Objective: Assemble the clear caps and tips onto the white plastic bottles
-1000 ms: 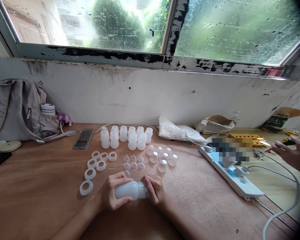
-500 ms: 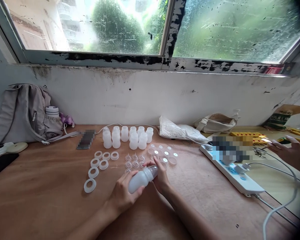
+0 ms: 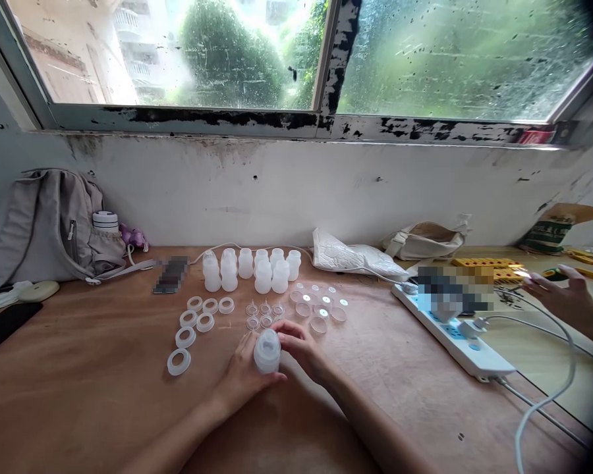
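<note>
A translucent white baby bottle (image 3: 267,352) is tilted so that its clear-capped end faces me. My left hand (image 3: 242,375) wraps round it from the left, thumb underneath. The fingers of my right hand (image 3: 299,345) are bent against its upper right side; their tips are partly hidden. Just beyond my hands lie clear silicone nipples (image 3: 265,308) in rows. White collar rings (image 3: 178,362) lie to the left, and clear round caps (image 3: 319,324) with white dots to the right. Several frosted bottles (image 3: 263,276) stand upright farther back, the leftmost one topped with a cap.
A white power strip (image 3: 457,336) with cables lies on the right. Beyond it, another person's hand (image 3: 566,296) is over a second table. A grey backpack (image 3: 54,224) stands at the back left; a white plastic package (image 3: 346,257) lies by the wall.
The bottle has turned from pointing right to pointing its capped end at me. My right hand has moved from the capped end to the bottle's side.
</note>
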The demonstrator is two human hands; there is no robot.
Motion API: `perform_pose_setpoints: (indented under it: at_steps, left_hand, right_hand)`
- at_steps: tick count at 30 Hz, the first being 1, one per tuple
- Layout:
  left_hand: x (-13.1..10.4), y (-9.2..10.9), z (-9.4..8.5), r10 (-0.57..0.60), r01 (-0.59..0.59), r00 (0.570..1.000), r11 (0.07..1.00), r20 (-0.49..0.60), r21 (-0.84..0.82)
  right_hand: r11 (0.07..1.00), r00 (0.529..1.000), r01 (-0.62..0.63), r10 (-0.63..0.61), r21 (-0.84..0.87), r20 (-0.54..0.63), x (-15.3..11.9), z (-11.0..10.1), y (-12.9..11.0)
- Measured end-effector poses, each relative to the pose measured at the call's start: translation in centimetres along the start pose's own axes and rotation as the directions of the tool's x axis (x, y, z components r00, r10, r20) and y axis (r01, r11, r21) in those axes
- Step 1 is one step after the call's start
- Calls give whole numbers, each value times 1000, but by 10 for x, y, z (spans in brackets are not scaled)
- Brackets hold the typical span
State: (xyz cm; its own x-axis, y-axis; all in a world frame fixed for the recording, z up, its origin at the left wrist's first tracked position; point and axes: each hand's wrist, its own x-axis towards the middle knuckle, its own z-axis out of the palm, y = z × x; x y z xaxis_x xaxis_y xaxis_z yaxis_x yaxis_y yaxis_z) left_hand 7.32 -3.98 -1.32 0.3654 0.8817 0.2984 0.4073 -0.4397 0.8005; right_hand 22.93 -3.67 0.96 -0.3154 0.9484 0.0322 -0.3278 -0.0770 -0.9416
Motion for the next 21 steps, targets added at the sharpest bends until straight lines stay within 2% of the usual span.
perform_pose_setpoints:
  at_steps: [4, 6, 10, 12, 14, 18, 21]
  left_hand:
    - [-1, -7, 5, 34, -33, 999, 997, -23, 66]
    - [-3, -6, 2, 88, -83, 994, 994, -64, 64]
    - [-5, 13, -18, 227, -217, 956, 973, -185, 74]
    - [0, 29, -31, 251, -231, 946, 966, -206, 117]
    - [7, 43, -41, 254, -227, 955, 959, -152, 172]
    - [25, 66, -58, 203, -209, 978, 946, 48, 248]
    - [46, 81, -79, 190, -207, 978, 941, 89, 269]
  right_hand:
    - [1000, 998, -4, 3, -18, -67, 1, -2, 1]
    - [1000, 995, -4, 3, -12, -102, 3, -6, 2]
    - [1000, 988, 18, -14, 24, -151, 6, -15, 5]
    - [999, 985, 27, -19, 45, -173, 8, -20, 6]
    - [998, 982, 25, -13, 59, -187, 9, -23, 6]
    - [997, 978, 27, -12, 67, -210, 11, -27, 8]
    - [997, 974, 28, -13, 67, -225, 11, -28, 10]
